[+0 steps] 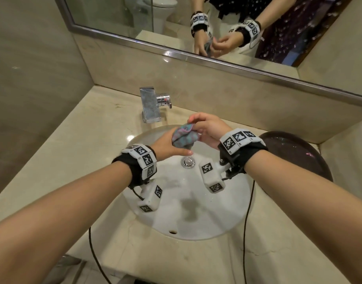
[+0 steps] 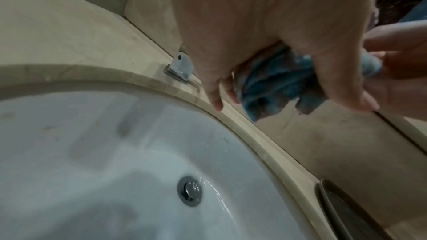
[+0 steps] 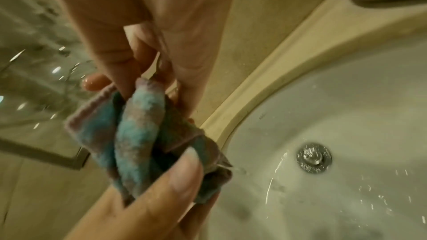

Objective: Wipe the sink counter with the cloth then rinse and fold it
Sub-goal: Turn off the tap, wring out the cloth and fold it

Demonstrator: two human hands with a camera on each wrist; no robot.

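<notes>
A bunched, wet blue-and-pink cloth [image 1: 184, 137] hangs over the back of the white sink basin [image 1: 196, 212], above the drain [image 1: 188, 161]. My left hand [image 1: 167, 146] grips its lower part from the left, thumb across the front. My right hand [image 1: 206, 128] pinches the cloth's upper edge from the right. In the left wrist view my left fingers [image 2: 215, 98] curl round the cloth [image 2: 272, 87]. The right wrist view shows my right fingers [image 3: 120, 72] pinching the top of the cloth [image 3: 138, 134], with the left thumb [image 3: 180, 174] pressed on its lower fold.
The chrome faucet [image 1: 150, 105] stands just behind the hands and no water runs from it. A dark round bowl [image 1: 294, 152] sits on the beige stone counter [image 1: 73, 150] to the right of the basin. Droplets streak the basin near the drain [image 3: 314, 157]. A mirror [image 1: 135, 17] lines the back wall.
</notes>
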